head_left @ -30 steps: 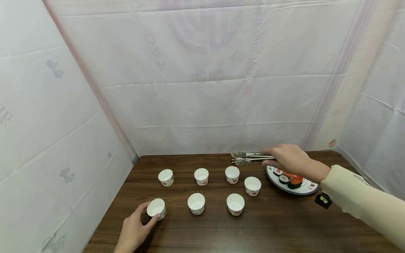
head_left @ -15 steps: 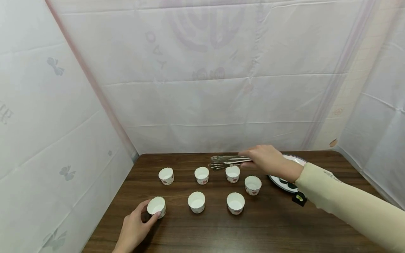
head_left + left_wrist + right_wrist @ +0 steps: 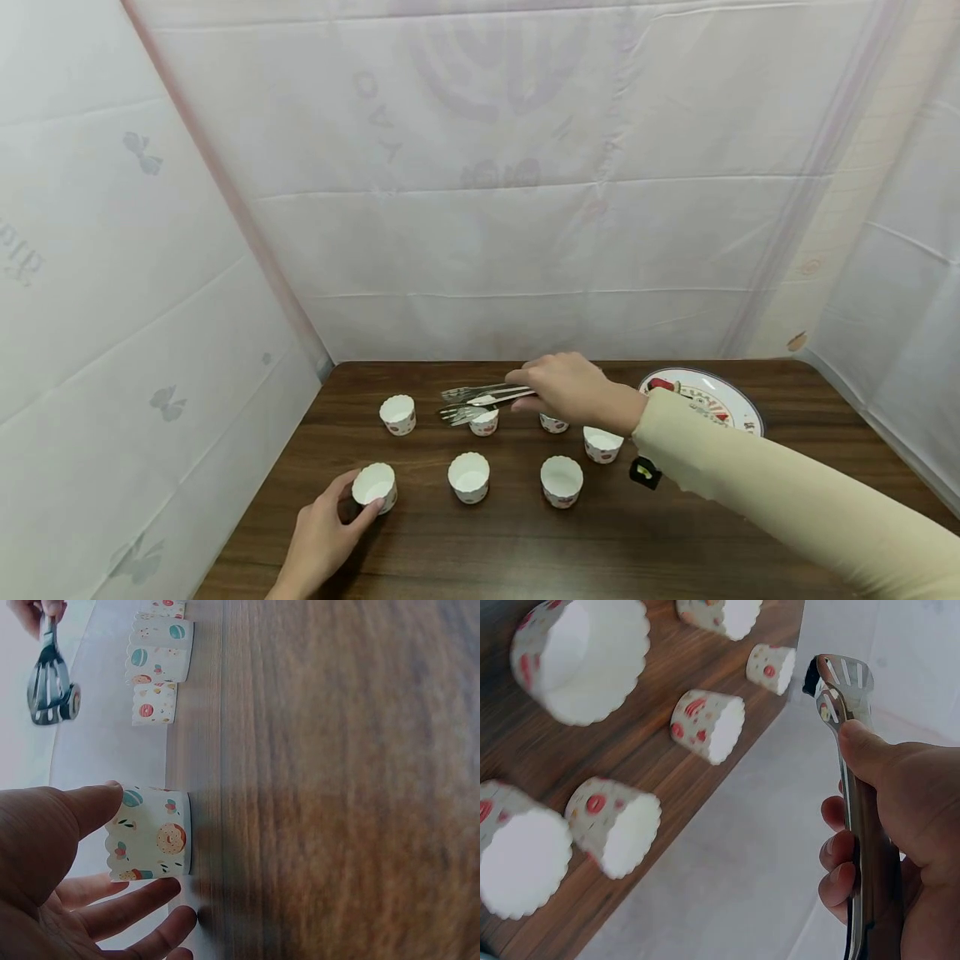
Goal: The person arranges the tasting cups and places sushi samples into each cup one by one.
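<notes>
My left hand (image 3: pixel 321 537) holds a white paper baking cup (image 3: pixel 374 483) at the table's front left, thumb on one side and fingers on the other. Printed doughnuts show on this cup in the left wrist view. My right hand (image 3: pixel 566 387) grips metal tongs (image 3: pixel 487 397) with slotted ends, held above the back row of cups. Between the tong ends sits a small sushi roll (image 3: pixel 73 701), its dark wrap showing in the right wrist view. The tongs partly cover one back cup (image 3: pixel 483 423). The inside of the held cup looks bare.
Other paper cups stand about, among them one at back left (image 3: pixel 397 415), one in front centre (image 3: pixel 468 477) and one to its right (image 3: pixel 561 482). A round plate (image 3: pixel 738 404) lies at right, partly hidden by my right sleeve (image 3: pixel 750 475). White cloth walls (image 3: pixel 480 250) enclose the table.
My right hand has carried the tongs leftward from beside the plate to over the back cups, uncovering the plate's far side. My left hand stays at its cup.
</notes>
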Motion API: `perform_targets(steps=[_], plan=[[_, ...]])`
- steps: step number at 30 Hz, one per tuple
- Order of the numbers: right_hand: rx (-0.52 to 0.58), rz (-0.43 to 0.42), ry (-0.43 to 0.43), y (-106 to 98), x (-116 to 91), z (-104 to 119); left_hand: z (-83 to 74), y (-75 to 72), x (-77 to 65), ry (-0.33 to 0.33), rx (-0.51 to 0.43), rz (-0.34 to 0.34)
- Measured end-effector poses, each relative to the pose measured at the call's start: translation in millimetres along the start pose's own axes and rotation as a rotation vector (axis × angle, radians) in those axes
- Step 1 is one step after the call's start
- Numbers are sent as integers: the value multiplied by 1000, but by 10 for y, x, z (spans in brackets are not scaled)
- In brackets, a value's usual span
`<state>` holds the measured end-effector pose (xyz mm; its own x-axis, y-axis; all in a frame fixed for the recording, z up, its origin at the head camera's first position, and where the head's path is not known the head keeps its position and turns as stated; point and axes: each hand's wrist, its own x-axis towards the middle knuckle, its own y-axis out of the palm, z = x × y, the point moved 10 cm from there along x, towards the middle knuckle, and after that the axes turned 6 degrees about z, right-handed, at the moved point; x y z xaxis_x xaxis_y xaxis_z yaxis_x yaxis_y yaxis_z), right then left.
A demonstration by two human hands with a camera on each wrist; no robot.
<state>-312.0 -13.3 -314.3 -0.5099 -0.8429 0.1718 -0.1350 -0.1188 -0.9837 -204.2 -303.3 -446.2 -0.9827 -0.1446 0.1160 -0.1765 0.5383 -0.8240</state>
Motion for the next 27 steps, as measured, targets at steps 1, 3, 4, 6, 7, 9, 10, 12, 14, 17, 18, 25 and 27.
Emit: perform_targets(steps=[1,3,4,6,7,9,10,12,14,17,18,25,27], plan=[[3,5,-3,8,31,31,-1,0,-1,-2,1,-1],[12,16,-9,32,91,88,-1,-1,-1,-7,2,-1],[17,20,-11,46,119,113,-3,0,1,-6,4,-1],[24,24,-16,67,175,171,-3,-1,5,-10,7,-2],[25,27,-20,81,203,200,-1,-4,7,-11,9,-5],[29,29,-29,107,262,260,0,-4,16,-10,11,-6],[27,32,-31,120,292,291,0,-4,19,-8,11,-6],[30,43,-34,150,352,353,4,0,24,-10,7,-3],[33,48,-41,174,406,420,8,4,26,-13,2,3],[27,59,-51,207,472,527,9,6,26,-17,-1,8],[18,62,-54,219,488,563,8,6,27,-17,0,9],[-5,113,-84,352,591,786,-19,-12,14,7,11,-6],[-11,117,-92,371,607,837,-14,-11,11,1,9,-5]])
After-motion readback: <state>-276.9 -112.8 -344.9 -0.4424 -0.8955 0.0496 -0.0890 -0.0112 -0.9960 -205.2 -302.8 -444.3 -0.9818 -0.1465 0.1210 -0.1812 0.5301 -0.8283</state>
